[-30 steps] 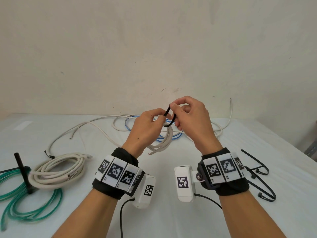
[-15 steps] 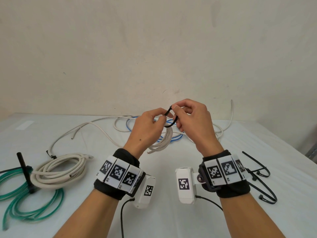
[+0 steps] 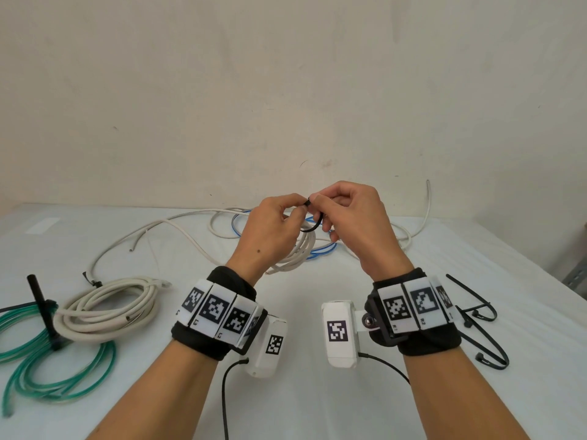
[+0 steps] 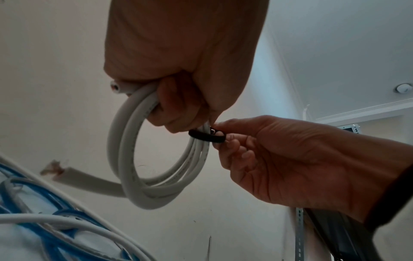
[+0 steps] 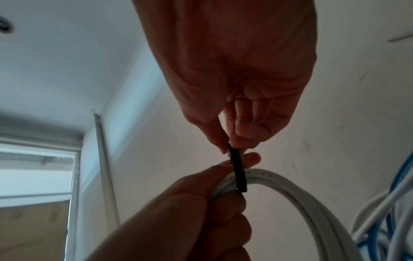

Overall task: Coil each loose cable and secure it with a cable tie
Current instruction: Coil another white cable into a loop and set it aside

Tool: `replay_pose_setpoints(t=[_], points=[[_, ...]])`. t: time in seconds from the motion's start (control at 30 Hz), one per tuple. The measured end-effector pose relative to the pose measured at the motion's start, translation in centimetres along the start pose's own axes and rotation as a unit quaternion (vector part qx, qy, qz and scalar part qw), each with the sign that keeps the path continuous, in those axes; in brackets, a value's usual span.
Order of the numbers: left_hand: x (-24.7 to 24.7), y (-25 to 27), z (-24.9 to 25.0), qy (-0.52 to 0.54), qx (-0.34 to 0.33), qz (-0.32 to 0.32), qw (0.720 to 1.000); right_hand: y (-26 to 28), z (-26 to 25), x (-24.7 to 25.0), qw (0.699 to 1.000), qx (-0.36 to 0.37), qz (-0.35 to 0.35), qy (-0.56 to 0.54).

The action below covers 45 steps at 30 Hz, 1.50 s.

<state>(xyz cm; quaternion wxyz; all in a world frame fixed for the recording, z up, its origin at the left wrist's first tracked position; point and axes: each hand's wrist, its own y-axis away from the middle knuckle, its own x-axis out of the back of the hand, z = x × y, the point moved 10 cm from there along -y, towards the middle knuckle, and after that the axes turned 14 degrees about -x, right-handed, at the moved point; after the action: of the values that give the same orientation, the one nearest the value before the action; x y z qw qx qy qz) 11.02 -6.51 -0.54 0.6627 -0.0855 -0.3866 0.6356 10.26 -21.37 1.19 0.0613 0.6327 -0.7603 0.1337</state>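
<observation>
My left hand (image 3: 298, 209) holds a small coil of white cable (image 3: 300, 254) up above the table, its fingers curled round the strands (image 4: 134, 159). A black cable tie (image 3: 313, 225) loops round the coil at the top (image 4: 206, 136). My right hand (image 3: 317, 201) pinches the tie between thumb and fingers (image 5: 238, 171), right against the left fingertips. Seen from the right wrist, the left hand (image 5: 223, 169) pinches the coil (image 5: 290, 190) just beside the tie. One cut end of the cable (image 4: 55, 172) sticks out loose.
Loose white cables and a blue cable (image 3: 320, 249) lie tangled at the back of the white table (image 3: 301, 408). A tied white coil (image 3: 108, 309) and a green coil (image 3: 47, 360) lie at the left. Spare black ties (image 3: 476, 328) lie at the right.
The tie's loop has drawn smaller round the coil. My two hands have closed in on each other, fingertips now meeting at the tie's head.
</observation>
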Motion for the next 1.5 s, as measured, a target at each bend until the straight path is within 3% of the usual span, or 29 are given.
replay_pose_setpoints(t=[0.17, 0.5, 0.63, 0.83, 1.1, 1.3, 1.5], points=[[0.1, -0.2, 0.0, 0.012, -0.007, 0.001, 1.0, -0.4, 0.8, 0.2, 0.999, -0.033, -0.026, -0.002], [-0.6, 0.1, -0.3, 0.086, 0.011, -0.021, 0.996, -0.4, -0.1, 1.1, 0.999, 0.012, -0.033, -0.002], [-0.7, 0.4, -0.4, 0.117, 0.027, -0.028, 0.992, -0.3, -0.7, 0.8, 0.999, 0.049, -0.008, 0.013], [-1.0, 0.7, -1.3, 0.231, 0.109, -0.009, 0.967, 0.6, -2.6, 0.3, 0.982, 0.148, 0.048, 0.107], [-1.3, 1.0, -0.6, 0.265, 0.11, -0.023, 0.958, 0.6, -2.7, 1.1, 0.981, 0.148, 0.062, 0.111], [-1.3, 1.3, -1.5, 0.271, 0.148, -0.015, 0.951, 0.8, -3.0, 0.6, 0.98, 0.152, 0.057, 0.114], [-2.8, 2.1, -1.9, 0.301, 0.182, -0.034, 0.935, 0.5, -3.3, 2.8, 0.984, 0.146, 0.099, 0.023]])
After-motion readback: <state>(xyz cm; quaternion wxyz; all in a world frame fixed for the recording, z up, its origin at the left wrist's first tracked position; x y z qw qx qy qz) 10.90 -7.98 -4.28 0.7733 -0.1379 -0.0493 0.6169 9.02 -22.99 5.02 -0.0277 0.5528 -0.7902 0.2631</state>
